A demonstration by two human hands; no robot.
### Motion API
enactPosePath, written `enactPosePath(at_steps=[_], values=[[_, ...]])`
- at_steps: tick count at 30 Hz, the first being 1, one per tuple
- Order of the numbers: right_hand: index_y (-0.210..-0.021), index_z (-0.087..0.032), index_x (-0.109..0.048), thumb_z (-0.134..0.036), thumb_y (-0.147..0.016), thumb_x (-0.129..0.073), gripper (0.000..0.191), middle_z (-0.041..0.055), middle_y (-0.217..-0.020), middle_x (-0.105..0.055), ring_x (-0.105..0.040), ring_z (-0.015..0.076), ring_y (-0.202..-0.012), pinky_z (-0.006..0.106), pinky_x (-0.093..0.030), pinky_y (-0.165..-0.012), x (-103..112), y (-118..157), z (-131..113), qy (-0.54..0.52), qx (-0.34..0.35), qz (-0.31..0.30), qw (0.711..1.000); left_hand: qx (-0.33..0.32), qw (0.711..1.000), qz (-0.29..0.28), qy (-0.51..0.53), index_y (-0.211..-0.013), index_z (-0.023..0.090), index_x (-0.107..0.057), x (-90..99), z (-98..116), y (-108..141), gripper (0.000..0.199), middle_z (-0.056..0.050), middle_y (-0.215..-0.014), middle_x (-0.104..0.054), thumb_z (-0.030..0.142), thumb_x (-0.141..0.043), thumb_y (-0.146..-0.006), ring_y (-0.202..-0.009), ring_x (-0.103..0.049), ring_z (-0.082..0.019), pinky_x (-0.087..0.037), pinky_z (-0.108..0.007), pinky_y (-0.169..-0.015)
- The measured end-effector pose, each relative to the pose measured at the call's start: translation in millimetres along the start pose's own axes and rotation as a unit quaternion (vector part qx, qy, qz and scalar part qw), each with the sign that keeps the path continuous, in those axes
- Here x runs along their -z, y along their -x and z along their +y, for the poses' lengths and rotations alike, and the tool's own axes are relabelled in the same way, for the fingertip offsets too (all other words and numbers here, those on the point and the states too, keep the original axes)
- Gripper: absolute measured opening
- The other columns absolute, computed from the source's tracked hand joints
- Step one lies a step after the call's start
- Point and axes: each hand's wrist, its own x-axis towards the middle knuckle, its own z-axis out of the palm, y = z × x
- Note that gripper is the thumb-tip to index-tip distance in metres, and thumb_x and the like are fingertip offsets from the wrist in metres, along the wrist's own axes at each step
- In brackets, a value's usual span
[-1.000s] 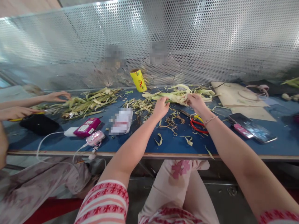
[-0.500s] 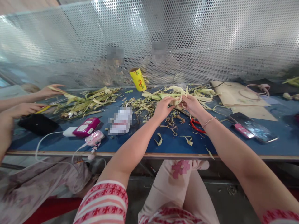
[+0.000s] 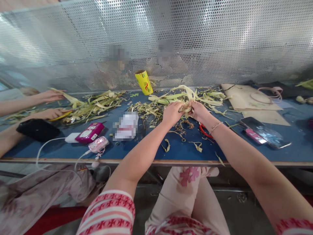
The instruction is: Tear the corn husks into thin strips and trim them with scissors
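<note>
Over a heap of plant scraps, my left hand point(image 3: 173, 112) is closed round the lower end of a pale yellow-green leafy stalk point(image 3: 189, 92). My right hand point(image 3: 199, 111) pinches the same stalk from the other side, its fingertips partly hidden by the leaves. One long leaf stands up above both hands. More green leafy stalks point(image 3: 165, 99) lie just behind them, with cut scraps point(image 3: 148, 111) to the left. Under my right wrist shows a red loop-shaped handle point(image 3: 205, 131); its other end is hidden.
A co-worker's hands point(image 3: 50, 112) are at left, by a leafy pile point(image 3: 97, 106) and a yellow tool point(image 3: 61, 116). A yellow tube point(image 3: 144, 83) stands near the perforated metal screen point(image 3: 220, 42). Phones point(image 3: 266, 133), cardboard point(image 3: 241, 98), a purple device point(image 3: 90, 133) and a black pouch point(image 3: 37, 130) lie around.
My hands stay together on the stalk, turning it slightly, and its long leaf now rises higher. At left, the co-worker's lower hand has moved right with the yellow tool.
</note>
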Motion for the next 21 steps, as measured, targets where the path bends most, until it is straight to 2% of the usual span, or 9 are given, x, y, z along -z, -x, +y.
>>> enactPosePath(at_steps=[4,8,11,14,18,21], values=[[-0.062,-0.018,-0.043,-0.03,-0.098,-0.049,0.038,-0.0069,-0.046,-0.043,-0.038,0.0051,-0.041,0.015,-0.03,-0.04,-2,0,0,0.007,-0.011,0.004,1.0,-0.026,1.0,-0.011,-0.011,-0.103,0.021,-0.068,-1.7,-1,-1,0.024,-0.008,-0.112,-0.072,0.016,-0.066,-0.08,-0.11,-0.062,-0.026,-0.048,-0.04,-0.098],[-0.064,-0.018,-0.045,-0.024,-0.099,-0.047,0.035,-0.0072,-0.047,-0.044,-0.038,0.0046,-0.04,0.014,-0.028,-0.04,-4,0,-1,0.013,-0.018,0.021,1.0,-0.07,0.997,-0.011,-0.043,-0.102,0.02,-0.067,0.8,-2,-1,0.024,-0.007,-0.113,-0.07,0.011,-0.059,-0.082,-0.11,-0.059,-0.024,-0.047,-0.038,-0.099],[-0.064,-0.017,-0.045,-0.022,-0.098,-0.047,0.035,-0.0073,-0.048,-0.044,-0.035,0.0039,-0.04,0.015,-0.026,-0.039,-5,0,-1,0.027,0.013,0.009,1.0,-0.112,0.989,0.0,-0.094,-0.102,0.018,-0.067,5.7,0,0,0.023,-0.009,-0.111,-0.069,0.011,-0.052,-0.086,-0.111,-0.057,-0.024,-0.047,-0.039,-0.098],[-0.063,-0.018,-0.045,-0.03,-0.095,-0.054,0.036,-0.0075,-0.049,-0.044,-0.034,0.0036,-0.041,0.016,-0.025,-0.039,-2,-1,-3,0.047,0.064,0.007,0.997,-0.143,0.981,-0.001,-0.13,-0.103,0.018,-0.067,9.9,5,-1,0.024,-0.01,-0.113,-0.069,0.014,-0.047,-0.091,-0.113,-0.055,-0.024,-0.046,-0.04,-0.097],[-0.065,-0.02,-0.046,-0.043,-0.09,-0.059,0.037,-0.0067,-0.051,-0.047,-0.043,0.0054,-0.045,0.017,-0.035,-0.045,2,-2,-7,0.064,0.106,0.035,0.992,-0.151,0.982,-0.014,-0.117,-0.104,0.018,-0.066,12.3,5,-5,0.023,-0.01,-0.111,-0.07,0.014,-0.048,-0.09,-0.112,-0.056,-0.024,-0.047,-0.04,-0.096],[-0.068,-0.02,-0.05,-0.044,-0.092,-0.057,0.034,-0.0046,-0.057,-0.054,-0.051,0.007,-0.052,0.019,-0.046,-0.055,3,-1,-10,0.068,0.128,0.013,0.989,-0.122,0.989,-0.02,-0.076,-0.102,0.018,-0.066,13.5,-2,-8,0.022,-0.008,-0.109,-0.07,0.013,-0.054,-0.085,-0.109,-0.059,-0.023,-0.047,-0.038,-0.097]])
